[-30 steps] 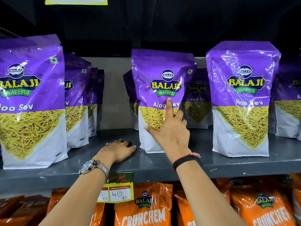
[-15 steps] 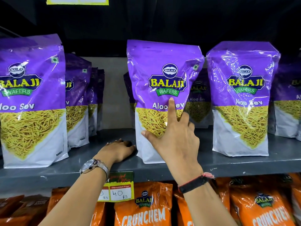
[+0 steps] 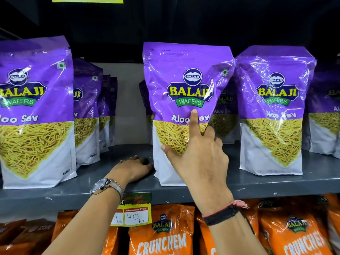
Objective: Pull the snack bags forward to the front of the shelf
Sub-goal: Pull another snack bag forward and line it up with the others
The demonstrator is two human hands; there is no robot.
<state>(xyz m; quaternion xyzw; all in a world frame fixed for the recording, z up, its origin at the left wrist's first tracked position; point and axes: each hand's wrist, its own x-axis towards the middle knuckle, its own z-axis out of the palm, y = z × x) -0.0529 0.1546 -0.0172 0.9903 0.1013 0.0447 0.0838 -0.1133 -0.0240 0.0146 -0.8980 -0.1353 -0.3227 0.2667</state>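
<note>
Purple Balaji Aloo Sev snack bags stand on a grey shelf [image 3: 276, 184]. My right hand [image 3: 200, 159] grips the middle bag [image 3: 184, 70] near the shelf's front edge, index finger and thumb spread on its face and the other fingers round its right side. Palm down on the shelf, my left hand [image 3: 132, 168] holds nothing, its fingertips at that bag's lower left corner. A left bag [image 3: 35, 107] and a right bag [image 3: 272, 116] also stand at the front. Further back are several bags [image 3: 86, 107] on the left, one [image 3: 223, 115] behind the middle bag and one [image 3: 323, 111] at far right.
A green and yellow price tag [image 3: 136, 216] reading 40 Rs hangs on the shelf's front lip. Below it stand orange Crunchem bags [image 3: 161, 236] in a row. A dark shelf underside closes the space above the purple bags.
My right hand has drawn the middle bag forward, so it now stands near the front edge and looks larger. My left hand has stayed on the shelf.
</note>
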